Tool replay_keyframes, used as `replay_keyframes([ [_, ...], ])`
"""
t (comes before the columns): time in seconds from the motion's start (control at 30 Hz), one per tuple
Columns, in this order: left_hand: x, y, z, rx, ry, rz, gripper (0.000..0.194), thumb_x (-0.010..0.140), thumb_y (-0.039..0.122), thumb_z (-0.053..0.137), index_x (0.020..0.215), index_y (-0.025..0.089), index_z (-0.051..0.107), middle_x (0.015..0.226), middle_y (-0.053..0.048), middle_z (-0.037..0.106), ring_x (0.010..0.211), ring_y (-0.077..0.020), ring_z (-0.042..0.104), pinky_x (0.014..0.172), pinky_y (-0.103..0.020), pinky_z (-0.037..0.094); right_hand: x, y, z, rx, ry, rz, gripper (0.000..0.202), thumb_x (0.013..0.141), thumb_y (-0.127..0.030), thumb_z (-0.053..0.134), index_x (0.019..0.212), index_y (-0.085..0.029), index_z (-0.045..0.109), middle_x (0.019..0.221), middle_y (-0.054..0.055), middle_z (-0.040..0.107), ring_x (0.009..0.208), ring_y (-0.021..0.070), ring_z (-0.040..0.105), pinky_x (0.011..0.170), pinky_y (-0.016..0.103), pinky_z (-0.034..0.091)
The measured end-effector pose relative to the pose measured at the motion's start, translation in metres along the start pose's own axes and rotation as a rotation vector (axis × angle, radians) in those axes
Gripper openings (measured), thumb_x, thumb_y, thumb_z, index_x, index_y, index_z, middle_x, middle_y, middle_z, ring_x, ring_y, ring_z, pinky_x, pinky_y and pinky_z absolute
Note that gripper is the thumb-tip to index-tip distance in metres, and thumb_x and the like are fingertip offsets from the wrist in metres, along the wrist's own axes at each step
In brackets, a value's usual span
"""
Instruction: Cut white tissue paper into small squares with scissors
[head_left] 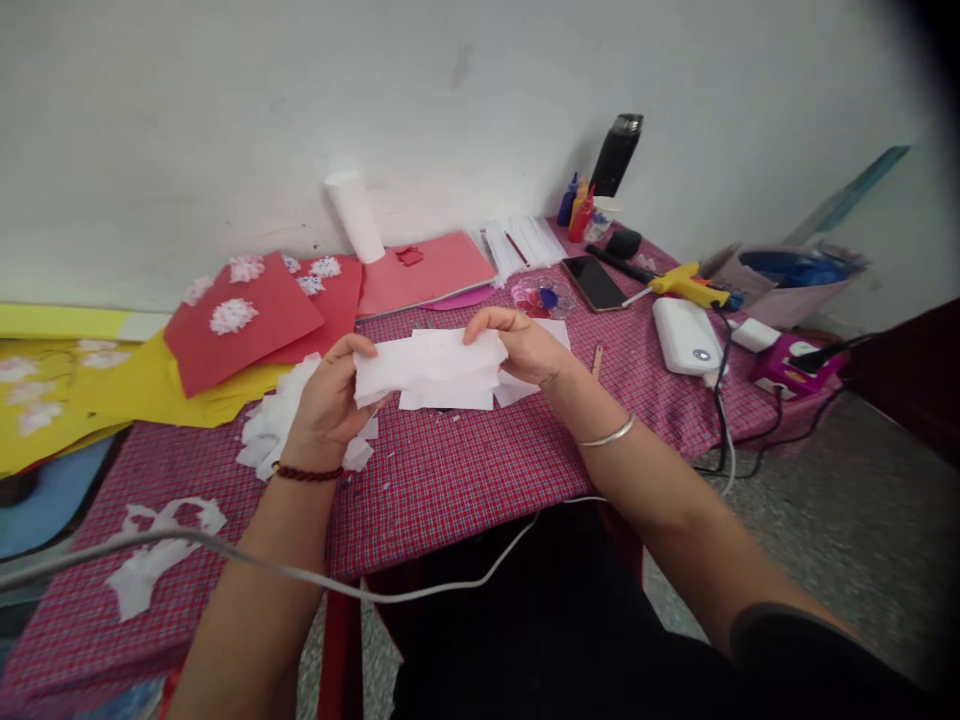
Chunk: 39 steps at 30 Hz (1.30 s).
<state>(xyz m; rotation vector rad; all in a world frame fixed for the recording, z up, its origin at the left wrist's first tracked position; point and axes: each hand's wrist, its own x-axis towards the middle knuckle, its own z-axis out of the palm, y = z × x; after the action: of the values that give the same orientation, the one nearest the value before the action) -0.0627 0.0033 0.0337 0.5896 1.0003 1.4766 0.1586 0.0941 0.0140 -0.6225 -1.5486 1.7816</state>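
Several overlapping white paper pieces (pixel 442 368) are held up above the checked tablecloth (pixel 442 490). My left hand (pixel 334 395) pinches their left end, thumb on top and fingers underneath. At the right end, my right hand (pixel 517 345) grips the same papers between thumb and fingers. Behind my left hand lies a heap of white paper pieces (pixel 270 425). Another white sheet (pixel 551 335) shows on the table beyond my right hand.
Red cards (pixel 285 320) with paper flowers lie at the left, near cut-out white paper (pixel 150 565). A phone (pixel 594 283), yellow glue gun (pixel 688 286) and white power bank (pixel 684 337) are at the right. A white cable (pixel 390 598) crosses the front.
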Motion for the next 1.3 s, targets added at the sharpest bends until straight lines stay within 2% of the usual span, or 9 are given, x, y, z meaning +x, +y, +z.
replay_keyframes([
  [0.2, 0.003, -0.002, -0.005, 0.087, -0.098, 0.123, 0.011, 0.079, 0.012, 0.061, 0.078, 0.02, 0.068, 0.05, 0.002, 0.055, 0.033, -0.01, 0.046, 0.029, -0.02, 0.033, -0.001, -0.001, -0.006, -0.067, -0.087, -0.059, 0.011, 0.074, -0.027, 0.061, 0.079, -0.02, 0.067, 0.069, -0.003, 0.056, 0.061, 0.0105, 0.049, 0.059, 0.024, 0.038],
  [0.4, 0.002, -0.004, -0.012, 0.13, -0.096, 0.116, 0.021, 0.078, 0.009, 0.059, 0.06, 0.019, 0.062, 0.045, -0.001, 0.053, 0.036, -0.012, 0.047, 0.038, -0.023, 0.037, -0.002, -0.002, -0.009, -0.076, -0.087, -0.098, 0.009, 0.073, -0.028, 0.063, 0.076, -0.02, 0.067, 0.069, -0.002, 0.055, 0.061, 0.01, 0.048, 0.059, 0.024, 0.036],
  [0.57, 0.0, -0.002, -0.012, 0.101, -0.101, 0.064, 0.023, 0.08, 0.015, 0.062, 0.058, 0.021, 0.059, 0.044, -0.001, 0.05, 0.038, -0.0126, 0.047, 0.04, -0.024, 0.037, -0.002, -0.004, -0.009, -0.085, -0.088, -0.119, 0.007, 0.074, -0.027, 0.062, 0.073, -0.02, 0.064, 0.074, -0.001, 0.056, 0.066, 0.0112, 0.05, 0.062, 0.025, 0.039],
  [0.77, 0.006, -0.001, -0.018, 0.135, -0.142, 0.099, 0.037, 0.078, 0.051, 0.064, 0.059, 0.019, 0.065, 0.052, -0.005, 0.059, 0.047, -0.0161, 0.056, 0.042, -0.027, 0.046, 0.002, -0.002, -0.011, -0.014, -0.082, -0.076, 0.009, 0.075, -0.025, 0.057, 0.072, -0.019, 0.062, 0.065, -0.003, 0.052, 0.056, 0.009, 0.044, 0.052, 0.022, 0.033],
  [0.83, 0.009, -0.003, -0.017, 0.168, -0.1, 0.131, 0.031, 0.07, 0.045, 0.074, 0.059, 0.017, 0.065, 0.055, -0.003, 0.062, 0.048, -0.0132, 0.057, 0.044, -0.024, 0.048, 0.005, 0.001, -0.012, 0.012, -0.089, -0.081, 0.014, 0.08, -0.028, 0.056, 0.073, -0.017, 0.063, 0.062, -0.003, 0.05, 0.053, 0.0085, 0.041, 0.05, 0.022, 0.032],
  [0.9, 0.01, -0.006, -0.015, 0.18, -0.068, 0.172, 0.019, 0.059, 0.026, 0.083, 0.065, 0.016, 0.067, 0.059, 0.001, 0.065, 0.049, -0.0098, 0.057, 0.046, -0.019, 0.049, 0.007, 0.002, -0.013, 0.025, -0.082, -0.083, 0.025, 0.087, -0.037, 0.055, 0.075, -0.017, 0.063, 0.063, -0.002, 0.049, 0.053, 0.0088, 0.042, 0.05, 0.022, 0.034],
  [1.03, 0.009, -0.008, -0.009, 0.146, -0.062, 0.202, 0.037, 0.052, 0.01, 0.082, 0.087, 0.019, 0.072, 0.075, 0.0, 0.072, 0.059, -0.0119, 0.064, 0.053, -0.02, 0.055, 0.007, 0.003, -0.01, 0.034, -0.068, -0.08, 0.041, 0.087, -0.057, 0.06, 0.078, -0.017, 0.06, 0.069, -0.002, 0.051, 0.059, 0.0092, 0.047, 0.053, 0.022, 0.037],
  [1.17, 0.01, -0.006, -0.005, 0.15, 0.011, 0.218, 0.032, 0.058, 0.005, 0.075, 0.087, 0.018, 0.072, 0.071, 0.002, 0.069, 0.052, -0.0081, 0.059, 0.038, -0.014, 0.043, 0.008, 0.006, -0.008, -0.028, -0.047, -0.128, 0.038, 0.072, -0.046, 0.08, 0.088, -0.018, 0.059, 0.071, -0.005, 0.05, 0.058, 0.0069, 0.042, 0.048, 0.019, 0.031],
  [1.3, 0.012, -0.005, -0.005, 0.172, 0.072, 0.158, 0.023, 0.064, 0.006, 0.071, 0.084, 0.016, 0.07, 0.061, 0.003, 0.063, 0.041, -0.0058, 0.049, 0.031, -0.014, 0.033, 0.012, 0.012, -0.008, -0.02, -0.054, -0.146, 0.048, 0.073, -0.039, 0.082, 0.109, -0.021, 0.056, 0.067, -0.009, 0.043, 0.054, 0.0058, 0.036, 0.045, 0.018, 0.027],
])
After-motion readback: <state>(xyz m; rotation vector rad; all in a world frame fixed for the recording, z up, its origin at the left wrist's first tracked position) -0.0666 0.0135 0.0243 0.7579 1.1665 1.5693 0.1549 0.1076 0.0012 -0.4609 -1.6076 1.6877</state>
